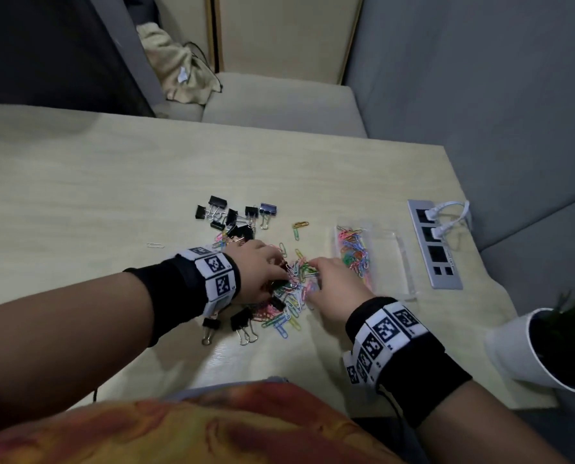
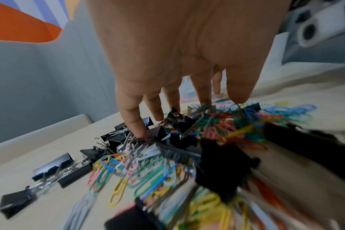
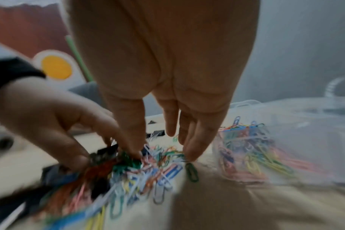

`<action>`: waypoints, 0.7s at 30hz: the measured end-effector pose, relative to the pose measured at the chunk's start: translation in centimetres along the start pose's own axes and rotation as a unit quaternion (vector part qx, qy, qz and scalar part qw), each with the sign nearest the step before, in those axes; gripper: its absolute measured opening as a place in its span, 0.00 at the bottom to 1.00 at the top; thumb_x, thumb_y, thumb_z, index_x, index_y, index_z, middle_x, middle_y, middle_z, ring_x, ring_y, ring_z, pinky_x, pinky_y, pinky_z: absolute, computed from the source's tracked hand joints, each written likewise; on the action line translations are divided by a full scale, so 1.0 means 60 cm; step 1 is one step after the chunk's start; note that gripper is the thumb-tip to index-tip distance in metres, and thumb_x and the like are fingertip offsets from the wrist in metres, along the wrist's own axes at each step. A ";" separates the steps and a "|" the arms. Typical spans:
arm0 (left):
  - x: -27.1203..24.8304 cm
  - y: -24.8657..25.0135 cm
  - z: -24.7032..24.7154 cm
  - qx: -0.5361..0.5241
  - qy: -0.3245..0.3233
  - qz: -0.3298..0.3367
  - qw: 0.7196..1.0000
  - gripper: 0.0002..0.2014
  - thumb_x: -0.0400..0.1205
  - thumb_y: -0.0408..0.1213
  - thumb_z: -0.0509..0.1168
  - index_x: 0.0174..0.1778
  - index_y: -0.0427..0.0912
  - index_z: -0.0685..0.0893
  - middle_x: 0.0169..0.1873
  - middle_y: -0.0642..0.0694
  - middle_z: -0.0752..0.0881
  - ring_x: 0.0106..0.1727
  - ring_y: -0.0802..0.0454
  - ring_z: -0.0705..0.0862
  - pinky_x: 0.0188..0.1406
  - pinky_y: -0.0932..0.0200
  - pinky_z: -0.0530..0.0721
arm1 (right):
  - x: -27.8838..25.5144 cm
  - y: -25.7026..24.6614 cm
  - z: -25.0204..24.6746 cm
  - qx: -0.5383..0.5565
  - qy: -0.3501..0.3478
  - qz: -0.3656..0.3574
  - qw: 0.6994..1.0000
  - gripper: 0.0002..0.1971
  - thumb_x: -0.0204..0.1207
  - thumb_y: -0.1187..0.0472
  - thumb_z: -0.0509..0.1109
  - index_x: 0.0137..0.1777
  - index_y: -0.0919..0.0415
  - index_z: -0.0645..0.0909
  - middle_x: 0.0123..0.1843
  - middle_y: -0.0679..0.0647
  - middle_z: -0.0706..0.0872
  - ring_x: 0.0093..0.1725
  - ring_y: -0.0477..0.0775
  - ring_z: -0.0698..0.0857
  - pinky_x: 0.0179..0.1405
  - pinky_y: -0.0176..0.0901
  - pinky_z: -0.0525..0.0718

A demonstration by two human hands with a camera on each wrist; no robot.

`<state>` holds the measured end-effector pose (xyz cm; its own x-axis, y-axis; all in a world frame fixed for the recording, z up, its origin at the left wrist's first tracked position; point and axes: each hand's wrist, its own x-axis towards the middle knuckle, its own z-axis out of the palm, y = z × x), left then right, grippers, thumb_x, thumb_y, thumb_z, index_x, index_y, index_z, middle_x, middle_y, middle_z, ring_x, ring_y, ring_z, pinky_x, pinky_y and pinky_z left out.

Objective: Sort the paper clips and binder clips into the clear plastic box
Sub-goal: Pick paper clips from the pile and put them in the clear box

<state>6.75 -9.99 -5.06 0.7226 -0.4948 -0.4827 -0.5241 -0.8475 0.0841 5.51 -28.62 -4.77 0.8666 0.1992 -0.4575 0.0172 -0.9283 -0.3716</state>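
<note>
- The left hand point(image 1: 257, 271) reaches into the pile point(image 1: 292, 289) of mixed clips on the table point(image 1: 95, 195). Its fingers point(image 2: 135, 123) point down, spread a little, their tips among black binder clips and coloured paper clips; whether they grip any clip cannot be told.
- The right hand point(image 1: 338, 289) meets it from the other side. Its fingers point(image 3: 195, 140) hang fairly straight and close together, the tips on the paper clips; the thumb presses into the green ones. Whether it pinches one cannot be told, as the wrist view is blurred.
- The pile lies between the two hands, paper clips of many colours tangled with a few binder clips.
- More binder clips point(image 1: 235, 216) lie in a loose group just beyond the left hand, and two others point(image 1: 232, 324) lie nearer the person.
- A few stray paper clips point(image 1: 299, 227) lie between the pile and the box; one white clip point(image 1: 155, 245) lies well apart on the left.
- The box point(image 1: 403, 259) stands just right of the right hand. A heap of paper clips point(image 1: 354, 252) fills its left side.
- A socket strip point(image 1: 435, 246) is set in the table right of the box, with white plugs in it.
- A white pot point(image 1: 520, 349) with a green plant stands at the table's right edge.
</note>
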 end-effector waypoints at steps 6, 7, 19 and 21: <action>-0.015 -0.022 0.013 0.028 0.015 -0.022 0.999 0.24 0.79 0.49 0.63 0.73 0.57 0.70 0.76 0.53 0.68 0.79 0.47 0.62 0.67 0.41 0.73 | 0.014 -0.019 0.035 -0.065 -0.032 -0.004 0.997 0.57 0.61 0.42 0.81 0.83 0.50 0.48 0.82 0.53 0.53 0.78 0.63 0.62 0.75 0.58 0.70; -0.016 -0.027 0.013 0.033 0.012 -0.026 0.999 0.24 0.79 0.47 0.63 0.73 0.56 0.71 0.75 0.53 0.69 0.78 0.47 0.62 0.67 0.41 0.73 | 0.017 -0.023 0.039 -0.074 -0.034 -0.004 0.997 0.56 0.61 0.41 0.81 0.83 0.49 0.48 0.81 0.53 0.53 0.78 0.63 0.63 0.73 0.58 0.72; -0.013 -0.060 -0.008 -0.378 0.151 -0.122 0.905 0.06 0.80 0.44 0.64 0.50 0.52 0.85 0.45 0.53 0.85 0.51 0.52 0.84 0.52 0.58 0.82 | 0.041 -0.023 0.046 -0.043 0.053 -0.052 0.996 0.08 0.79 0.58 0.68 0.56 0.57 0.82 0.57 0.56 0.77 0.54 0.58 0.81 0.53 0.43 0.78; -0.005 -0.059 -0.008 -0.542 0.106 -0.142 0.822 0.08 0.84 0.45 0.61 0.48 0.48 0.83 0.41 0.50 0.86 0.44 0.50 0.86 0.43 0.54 0.86 | 0.047 -0.025 0.037 -0.002 0.077 -0.026 0.997 0.04 0.76 0.58 0.71 0.48 0.55 0.85 0.53 0.54 0.81 0.51 0.56 0.83 0.49 0.39 0.76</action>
<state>8.62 -6.91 -4.80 0.8693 -0.1713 -0.4636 0.3054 -0.5514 0.7764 6.81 -25.97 -7.27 0.9309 0.1974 -0.3074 0.0663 -0.9187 -0.3893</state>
